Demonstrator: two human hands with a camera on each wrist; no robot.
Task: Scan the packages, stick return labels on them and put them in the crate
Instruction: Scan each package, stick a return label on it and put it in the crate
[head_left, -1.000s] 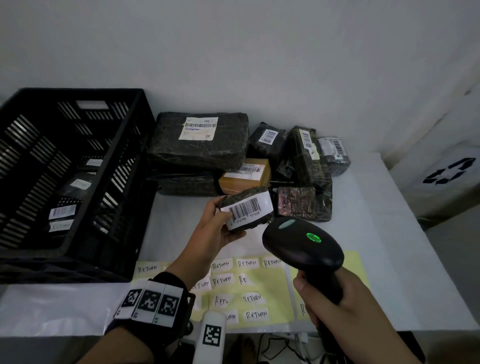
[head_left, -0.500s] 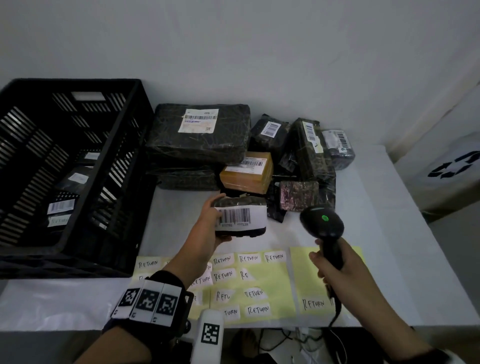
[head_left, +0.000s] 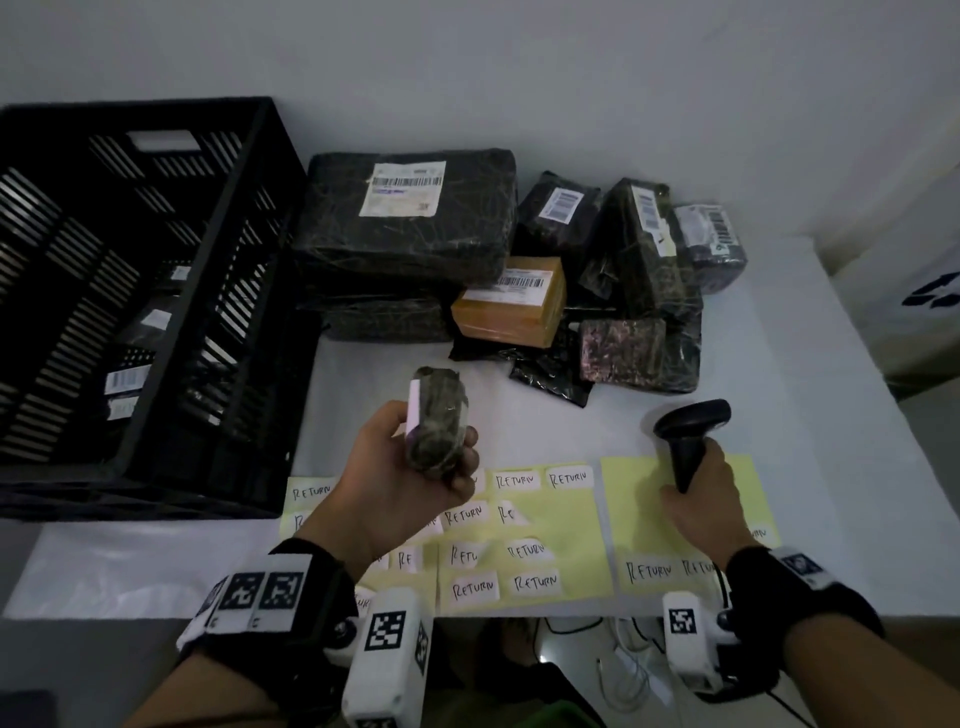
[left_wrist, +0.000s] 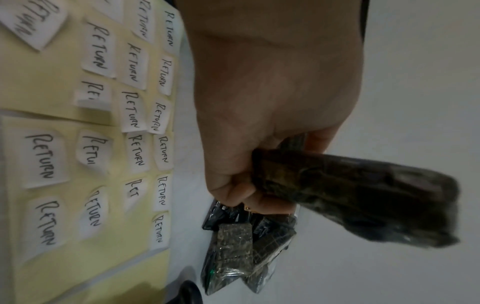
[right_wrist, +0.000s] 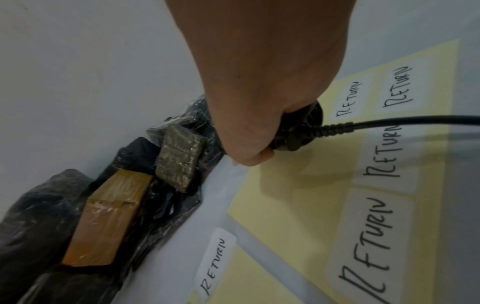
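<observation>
At the far left of the white table (head_left: 810, 332), a black slatted crate (head_left: 244, 291) stands with a few labelled parcels already lying on its floor. Just to its right, against the wall, is the pile of waiting packages (head_left: 410, 228): a large black-wrapped parcel stacked on another, a brown taped box (head_left: 506, 306) beside them, and several smaller dark bundles crowded together further right. In front of the pile, the person's left hand (head_left: 400, 488) holds a small dark-wrapped package (head_left: 439, 421) up off the table, fingers and thumb curled round its lower end, its white barcode label turned edge-on toward the crate; the left wrist view confirms the closed grip, though the parcel there is blurred. Beneath that hand, yellow backing sheets (head_left: 566, 525) lie along the near edge of the table, dotted with white stickers handwritten RETURN (head_left: 515, 480), a few partly peeled or torn. Further right, the right hand (head_left: 701, 504) is wrapped tightly round the handle of a black barcode scanner (head_left: 691, 421), held upright over the right-hand yellow sheet with its head facing left; the right wrist view shows its black cable (right_wrist: 405, 123) trailing from the base of the handle, below the closed fist.
</observation>
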